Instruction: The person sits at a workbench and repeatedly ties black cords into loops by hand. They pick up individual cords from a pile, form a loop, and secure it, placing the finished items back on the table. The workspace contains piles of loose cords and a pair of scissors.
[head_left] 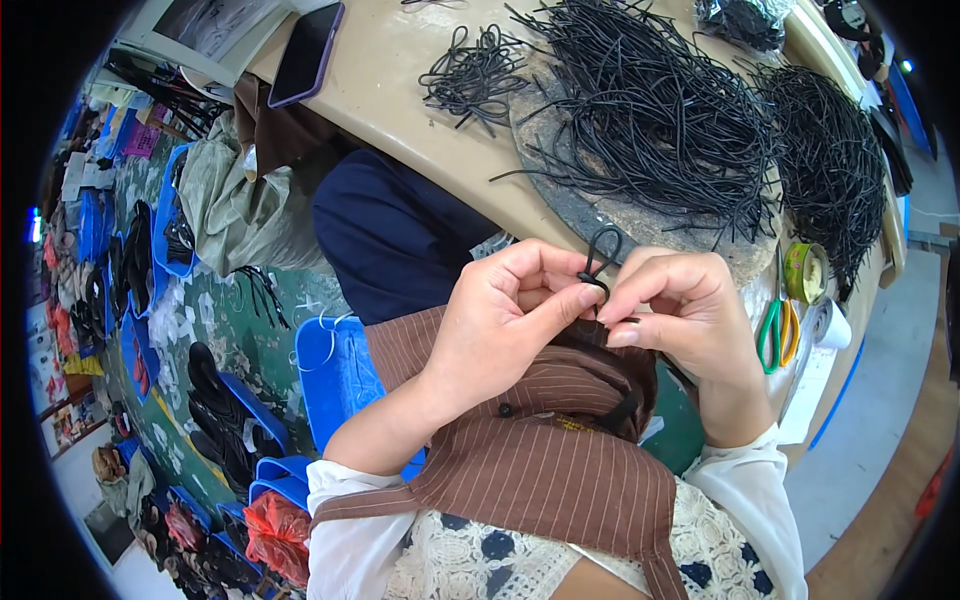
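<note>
Above my lap, both hands meet on a thin black cord point(605, 240) with a loop standing up from a small knot. My left hand point(515, 310) pinches the cord at the knot between thumb and fingertips. Just right of it, my right hand point(685, 310) has thumb and forefinger closed on a short cord end. Part of the cord is hidden behind the fingers. Beyond my hands, a large heap of loose black cords point(660, 110) covers a round grey board point(560, 190) on the table. A smaller bunch of looped cords point(475, 75) lies to its left.
A phone point(305, 55) rests at the table's left edge. To the right are more black cords point(825, 150), green-and-orange-handled scissors point(778, 335), a round tin point(805, 272) and a white roll point(830, 325). Blue bins point(335, 370) stand on the green floor at left.
</note>
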